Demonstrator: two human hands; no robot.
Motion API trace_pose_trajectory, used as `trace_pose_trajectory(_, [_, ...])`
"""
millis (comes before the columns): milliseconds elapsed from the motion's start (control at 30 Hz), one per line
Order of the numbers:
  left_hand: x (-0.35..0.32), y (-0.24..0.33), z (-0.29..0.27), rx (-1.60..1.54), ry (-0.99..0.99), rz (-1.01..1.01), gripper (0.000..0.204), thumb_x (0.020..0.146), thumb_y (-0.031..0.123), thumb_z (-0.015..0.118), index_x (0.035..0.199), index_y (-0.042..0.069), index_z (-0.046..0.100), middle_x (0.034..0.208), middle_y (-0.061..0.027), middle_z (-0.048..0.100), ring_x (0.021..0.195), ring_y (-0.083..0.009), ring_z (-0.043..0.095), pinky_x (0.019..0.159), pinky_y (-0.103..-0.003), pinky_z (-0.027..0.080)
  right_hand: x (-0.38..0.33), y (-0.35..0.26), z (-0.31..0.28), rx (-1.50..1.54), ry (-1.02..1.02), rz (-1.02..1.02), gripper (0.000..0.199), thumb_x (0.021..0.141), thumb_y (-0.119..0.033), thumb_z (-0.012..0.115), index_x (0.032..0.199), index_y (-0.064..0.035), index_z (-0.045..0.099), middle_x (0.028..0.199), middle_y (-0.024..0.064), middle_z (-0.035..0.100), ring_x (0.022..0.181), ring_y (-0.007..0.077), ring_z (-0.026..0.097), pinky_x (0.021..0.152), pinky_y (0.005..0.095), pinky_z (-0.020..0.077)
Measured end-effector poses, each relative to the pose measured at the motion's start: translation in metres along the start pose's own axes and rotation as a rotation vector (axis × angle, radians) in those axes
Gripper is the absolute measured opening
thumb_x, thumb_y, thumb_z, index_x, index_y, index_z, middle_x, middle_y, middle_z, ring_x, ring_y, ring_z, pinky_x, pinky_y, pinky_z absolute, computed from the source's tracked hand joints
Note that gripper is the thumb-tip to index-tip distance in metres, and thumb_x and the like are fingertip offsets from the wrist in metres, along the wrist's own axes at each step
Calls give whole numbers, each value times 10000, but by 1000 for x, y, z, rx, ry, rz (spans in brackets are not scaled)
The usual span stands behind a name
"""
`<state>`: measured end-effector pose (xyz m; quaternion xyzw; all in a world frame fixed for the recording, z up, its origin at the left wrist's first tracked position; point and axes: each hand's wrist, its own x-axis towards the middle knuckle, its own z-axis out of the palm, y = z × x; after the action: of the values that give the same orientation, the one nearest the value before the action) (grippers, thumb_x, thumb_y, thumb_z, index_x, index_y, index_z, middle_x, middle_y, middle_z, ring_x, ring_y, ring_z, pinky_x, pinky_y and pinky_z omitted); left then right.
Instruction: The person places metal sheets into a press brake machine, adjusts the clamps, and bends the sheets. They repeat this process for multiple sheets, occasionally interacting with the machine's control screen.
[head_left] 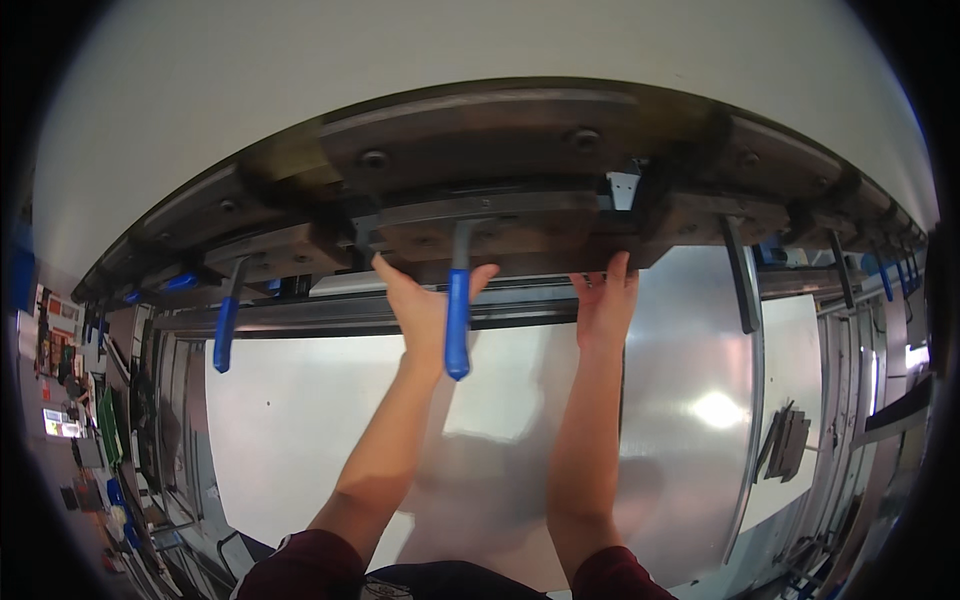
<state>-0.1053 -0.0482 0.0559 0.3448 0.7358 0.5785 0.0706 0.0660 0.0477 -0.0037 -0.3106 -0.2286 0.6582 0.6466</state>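
Observation:
Both my arms reach up to a long dark machine beam [470,125] that bends across the upper view. My left hand [418,310] grips the underside of a dark steel tool block [520,252], its thumb and fingers parted around the lower edge. Farther right, my right hand [606,300] holds the same block near its right end, fingertips up against the metal. A clamp lever with a blue grip [458,320] hangs down just beside my left hand. The block's upper side and some of my fingertips are hidden.
More levers hang from the beam: a blue one [228,325] at left and a black one [742,280] at right. Below lies a shiny metal sheet [690,430] over a pale surface [300,410]. Dark metal pieces [788,445] rest at the right.

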Motion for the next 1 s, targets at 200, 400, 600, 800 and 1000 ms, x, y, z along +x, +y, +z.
trace_pose_trajectory(200, [2,-7,5,-148,0,38,1087,612,257,1033,1374,-73,333,1230,-217,623,1145,-309,616,1018,-389,476,-10,25,10,-39,-201,17,650,987,-422,705,1470,-105,406,1374,87,585,1187,259,639,961,464,596])
trace_pose_trajectory(400, [-3,-11,11,-159,57,78,1089,612,248,1030,1404,-29,335,1250,-197,603,1178,-309,594,1022,-399,468,-17,40,22,3,-190,19,713,881,-227,852,1437,-100,425,1344,79,597,1173,232,653,878,439,657])
trace_pose_trajectory(600, [-12,-12,7,-94,45,125,1021,701,269,975,1425,-42,326,1354,-209,498,1269,-337,509,1084,-429,406,-14,37,24,-34,-205,-46,610,917,-291,810,1380,-50,495,1244,91,652,1068,230,706,786,377,675])
trace_pose_trajectory(800, [-67,16,15,-349,-56,967,403,780,167,709,1155,66,599,1070,-108,595,1018,-306,570,822,-435,429,-11,41,18,-39,-175,-15,596,901,-199,827,1378,-53,502,1257,80,637,1063,209,683,785,376,678])
trace_pose_trajectory(1000, [-43,173,157,-657,-327,1219,390,773,309,739,1080,97,627,1185,-127,633,1266,-380,566,1083,-591,420,-17,39,25,-99,-67,-42,592,924,-172,799,1405,-46,478,1266,87,621,1062,208,673,783,349,676])
